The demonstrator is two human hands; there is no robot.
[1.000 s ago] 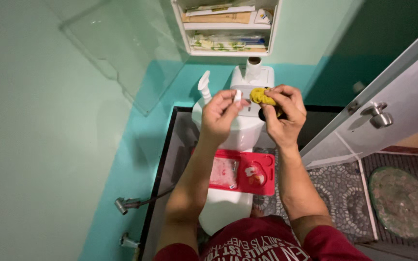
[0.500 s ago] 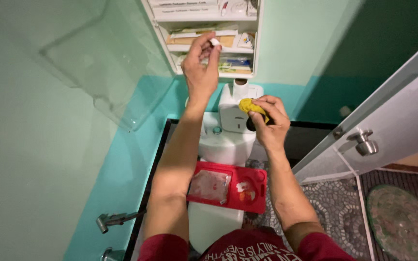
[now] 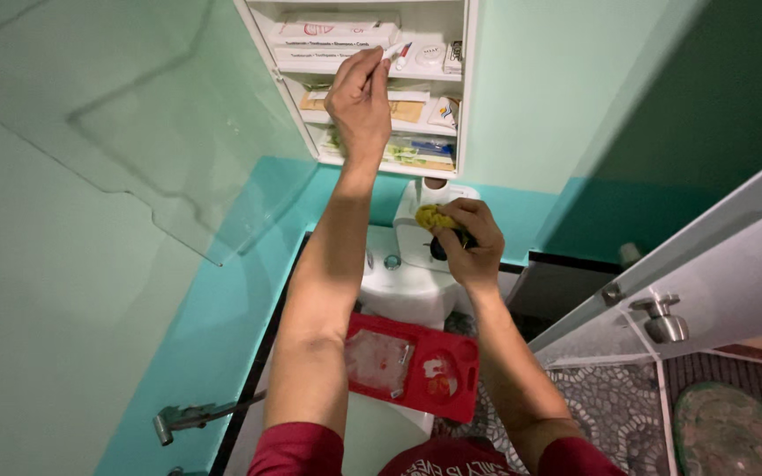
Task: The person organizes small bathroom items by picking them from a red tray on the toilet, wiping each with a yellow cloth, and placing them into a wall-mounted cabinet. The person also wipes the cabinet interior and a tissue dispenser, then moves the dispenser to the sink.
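Note:
My left hand is raised to the upper shelf of a white wall cabinet and pinches a small white tube at the shelf's edge. My right hand stays lower, over the toilet tank, closed around a yellow cloth with something dark under it. The cabinet's shelves hold flat boxes and packets.
A white toilet stands below with a red tray holding a packet on its lid. A glass cabinet door hangs open at left. A room door with a metal knob is at right; a bidet sprayer hangs low left.
My left hand rose from in front of the tank up to the cabinet's upper shelf with the white tube. My right hand kept the yellow cloth. The view tilted upward.

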